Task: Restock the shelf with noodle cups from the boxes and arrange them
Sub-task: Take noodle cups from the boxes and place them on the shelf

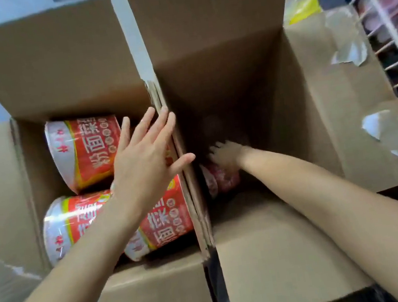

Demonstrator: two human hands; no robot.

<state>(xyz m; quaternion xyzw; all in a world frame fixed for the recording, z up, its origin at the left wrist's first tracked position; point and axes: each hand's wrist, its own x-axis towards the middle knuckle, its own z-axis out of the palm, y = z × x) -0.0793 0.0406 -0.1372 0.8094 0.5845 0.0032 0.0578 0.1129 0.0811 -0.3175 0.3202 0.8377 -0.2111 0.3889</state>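
Note:
Two open cardboard boxes stand side by side. The left box [30, 174] holds three red and white noodle cups lying on their sides: one at the back [83, 151], one at the front left [75, 222], one at the front right [168, 216]. My left hand [147, 158] hovers over them, fingers spread, fingertips at the wall shared by the boxes. My right hand [226, 154] reaches deep into the dark right box [289, 112] and rests on top of a single red noodle cup [219, 178]; its fingers curl over it, the grip is blurred.
A white wire shelf [384, 22] with pink packages stands at the upper right. Torn tape clings to the right box's flap [366, 112]. The flaps of both boxes stand up at the back. A yellow packet [305, 7] lies beyond the right box.

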